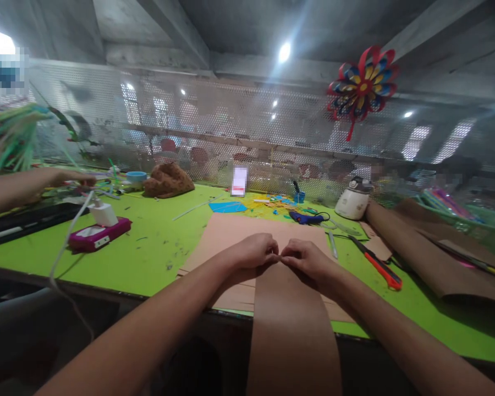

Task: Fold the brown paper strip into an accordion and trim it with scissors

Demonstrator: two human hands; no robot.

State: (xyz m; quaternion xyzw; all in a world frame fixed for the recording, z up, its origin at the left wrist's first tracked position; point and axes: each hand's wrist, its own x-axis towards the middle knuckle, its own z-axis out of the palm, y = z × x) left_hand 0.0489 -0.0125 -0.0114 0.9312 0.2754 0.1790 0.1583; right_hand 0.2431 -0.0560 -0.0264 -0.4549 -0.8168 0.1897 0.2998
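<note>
A long strip of brown paper point(291, 324) runs from between my hands down over the table's front edge toward me. My left hand point(258, 250) pinches its far end near the left corner. Close beside it, my right hand point(307, 257) pinches the same end, thumb and fingers pressed together. The two hands almost touch at the paper's edge. Under them lie larger flat sheets of brown paper point(226, 231) on the green table. A blue glue gun point(307, 218) rests just beyond the sheets.
An orange utility knife point(383, 269) and rolled brown paper point(429, 247) lie to the right, by a white kettle-shaped bottle point(353, 199). At left are a purple power strip point(100, 234) with a white cable and another person's arm point(28, 190). Yellow scraps point(268, 204) lie at the back.
</note>
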